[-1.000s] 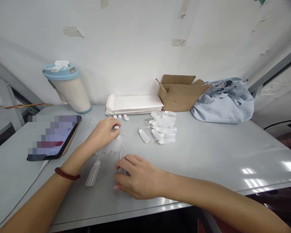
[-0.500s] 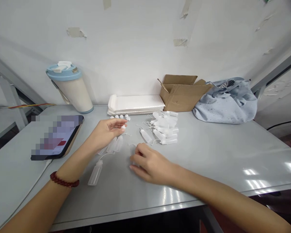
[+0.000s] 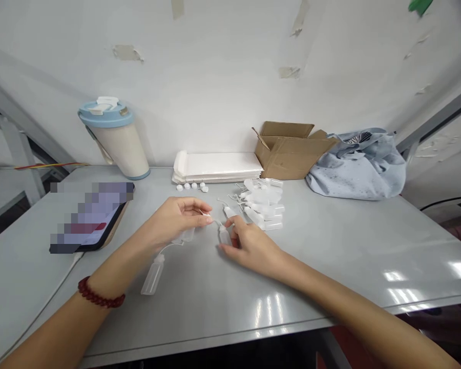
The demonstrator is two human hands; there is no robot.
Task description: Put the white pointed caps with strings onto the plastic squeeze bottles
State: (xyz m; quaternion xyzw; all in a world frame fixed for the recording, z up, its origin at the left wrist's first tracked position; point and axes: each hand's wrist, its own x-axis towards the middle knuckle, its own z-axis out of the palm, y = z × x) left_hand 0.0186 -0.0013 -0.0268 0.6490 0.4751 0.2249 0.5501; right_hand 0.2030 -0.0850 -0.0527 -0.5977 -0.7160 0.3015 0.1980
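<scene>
My left hand [image 3: 179, 220] is closed in a pinch on a small white cap [image 3: 207, 216], mostly covered by the fingertips. Facing it, my right hand [image 3: 249, 243] grips a small clear squeeze bottle [image 3: 225, 237] with a thin curved tube at its top, pointing toward the left fingers. Whether cap and tube touch, I cannot tell. Under my left hand lie more clear bottles [image 3: 188, 234], partly hidden. A single clear bottle [image 3: 152, 277] with a bent tube lies nearer the front. Beyond my right hand is a pile of similar bottles [image 3: 265, 197]. Several white caps [image 3: 194, 186] with thin pins stand behind.
A stack of white envelopes [image 3: 218, 165] lies against the wall beside an opened cardboard box [image 3: 292, 156] and a light blue cloth bag [image 3: 357, 169]. At left are a tumbler [image 3: 121, 146] and a phone [image 3: 100, 215] with its cable. The grey table [image 3: 330, 241] has a front edge.
My right hand has closed on a clear bottle and lifted it slightly. With the cap still pinched, my left hand has shifted right and nearer, toward the bottle's tube.
</scene>
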